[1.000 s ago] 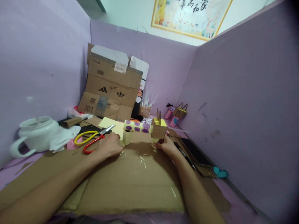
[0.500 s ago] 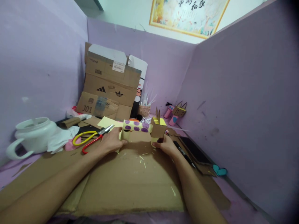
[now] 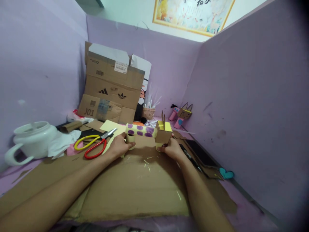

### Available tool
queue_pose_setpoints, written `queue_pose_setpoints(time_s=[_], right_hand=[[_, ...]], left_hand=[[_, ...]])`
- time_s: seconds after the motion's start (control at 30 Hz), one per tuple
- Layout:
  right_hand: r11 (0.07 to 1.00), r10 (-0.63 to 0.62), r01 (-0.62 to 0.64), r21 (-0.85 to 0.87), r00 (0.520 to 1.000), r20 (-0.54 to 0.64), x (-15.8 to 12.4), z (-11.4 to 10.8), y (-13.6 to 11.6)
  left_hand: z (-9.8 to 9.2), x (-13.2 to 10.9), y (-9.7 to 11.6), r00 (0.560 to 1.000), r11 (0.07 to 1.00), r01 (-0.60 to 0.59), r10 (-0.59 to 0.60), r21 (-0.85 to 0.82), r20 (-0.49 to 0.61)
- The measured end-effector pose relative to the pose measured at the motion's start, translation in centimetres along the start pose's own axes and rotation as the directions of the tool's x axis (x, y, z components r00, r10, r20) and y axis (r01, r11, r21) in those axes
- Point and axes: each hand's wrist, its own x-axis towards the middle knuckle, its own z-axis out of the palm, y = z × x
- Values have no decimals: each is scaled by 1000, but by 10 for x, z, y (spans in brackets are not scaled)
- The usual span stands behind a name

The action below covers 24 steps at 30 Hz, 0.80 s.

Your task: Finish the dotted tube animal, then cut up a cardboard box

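A paper-tube animal spans the space between my hands. Its body is a yellow tube [image 3: 140,130] with purple spots, and a small cardboard box head [image 3: 163,135] with upright ears sits at the right end. Short pale yellow tube legs stand below. My left hand [image 3: 120,144] is closed round the left leg [image 3: 131,141], thumb in front. On the other side, my right hand [image 3: 172,148] pinches the right leg [image 3: 158,146] under the head. Part of each leg is hidden by fingers.
Scissors [image 3: 95,146] with yellow and red handles lie left of my left hand, near a white teapot [image 3: 33,140]. A black pen [image 3: 190,158] and a teal heart [image 3: 226,173] lie right. Flattened cardboard [image 3: 135,190] covers the table. A folded carton [image 3: 113,83] leans behind.
The leg at my left hand shows more clearly under the spotted tube. Both hands stay at the legs, and the whole view has shifted slightly.
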Motion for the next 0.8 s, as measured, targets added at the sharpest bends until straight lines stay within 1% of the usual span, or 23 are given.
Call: queue_pose_setpoints(time_s=[0.13,0.33,0.57,0.8], right_hand=[[999,-10,10,-42,1000,6,-2,0,0],[997,-11,13,-73,1000,27,0,-1,7],[998,12,-9,-55,999,44,-2,0,7],[996,6,-4,-91,1000,18,-1,-2,11]], left_hand=[[4,-1,-6,1000,1000,-16,16,-23,4],[3,-6,-6,999,999,-27,27,-36,19],[4,-6,-7,1000,999,-5,5,-53,8],[6,-7,-7,1000,998,15,-17,-66,-24]])
